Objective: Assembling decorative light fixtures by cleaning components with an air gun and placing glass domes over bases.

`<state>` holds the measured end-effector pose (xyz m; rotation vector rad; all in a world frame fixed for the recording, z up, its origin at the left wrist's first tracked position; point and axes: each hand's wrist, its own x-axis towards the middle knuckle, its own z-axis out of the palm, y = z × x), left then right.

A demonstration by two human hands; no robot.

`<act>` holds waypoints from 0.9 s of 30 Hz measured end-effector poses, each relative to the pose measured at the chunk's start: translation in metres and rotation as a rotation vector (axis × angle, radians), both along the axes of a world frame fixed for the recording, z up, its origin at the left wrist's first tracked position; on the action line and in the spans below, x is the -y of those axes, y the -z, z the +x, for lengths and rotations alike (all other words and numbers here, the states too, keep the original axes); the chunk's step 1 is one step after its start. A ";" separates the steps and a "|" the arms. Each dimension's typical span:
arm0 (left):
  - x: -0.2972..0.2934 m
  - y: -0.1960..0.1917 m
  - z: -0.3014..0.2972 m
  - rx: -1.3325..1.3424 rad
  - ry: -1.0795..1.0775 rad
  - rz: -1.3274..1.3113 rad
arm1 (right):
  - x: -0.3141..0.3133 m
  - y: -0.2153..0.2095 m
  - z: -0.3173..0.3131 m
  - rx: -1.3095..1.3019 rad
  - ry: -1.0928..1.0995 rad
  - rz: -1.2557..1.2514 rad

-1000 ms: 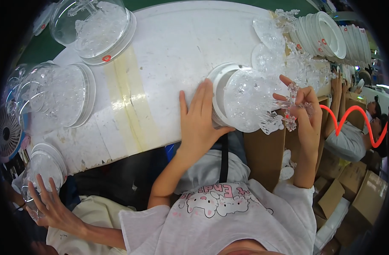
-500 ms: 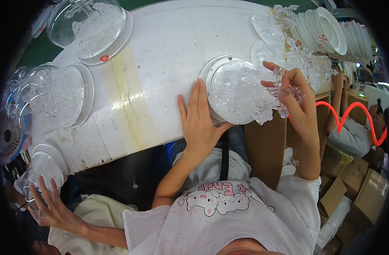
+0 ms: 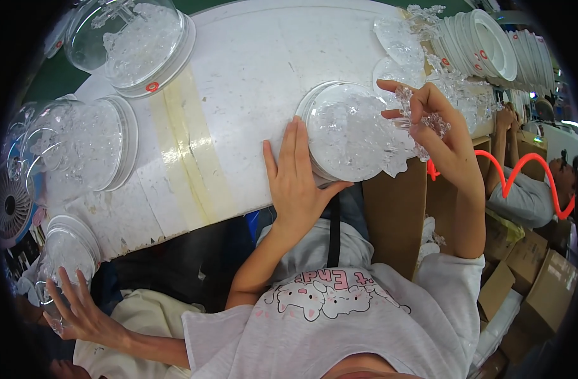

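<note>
On the white table a round white-rimmed base [image 3: 320, 172] is topped by a heap of clear plastic pieces [image 3: 349, 129]. My left hand [image 3: 294, 174] lies against its left side with fingers stretched out and thumb along the near rim. Over the right edge of the heap, my right hand [image 3: 442, 123] is closed around a clear, branched plastic piece [image 3: 406, 104]. Its forefinger points out to the left. The piece's exact kind cannot be made out, and its lower part merges with the clear plastic behind it.
Several loose clear pieces [image 3: 463, 95] lie at the right table edge beside stacked white discs [image 3: 475, 47]. Covered round containers [image 3: 121, 142] stand at left. A co-worker's hand [image 3: 80, 312] reaches in at lower left. Cardboard boxes [image 3: 393, 221] and a red coiled hose [image 3: 513, 174] are at right.
My right hand has shifted slightly up and to the left with the clear piece, its forearm swinging a little right. My left hand has stayed against the base, which has barely moved.
</note>
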<state>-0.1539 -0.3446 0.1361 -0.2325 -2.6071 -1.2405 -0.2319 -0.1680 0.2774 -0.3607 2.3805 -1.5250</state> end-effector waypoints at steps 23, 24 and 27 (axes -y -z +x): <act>0.010 -0.014 -0.031 0.036 0.258 0.061 | -0.024 0.021 -0.017 -0.080 -0.222 0.117; 0.009 -0.015 -0.032 0.018 0.272 0.060 | -0.026 0.018 -0.018 -0.112 -0.264 0.132; 0.013 -0.015 -0.032 -0.012 0.292 0.056 | -0.017 0.003 -0.012 -0.069 -0.234 0.091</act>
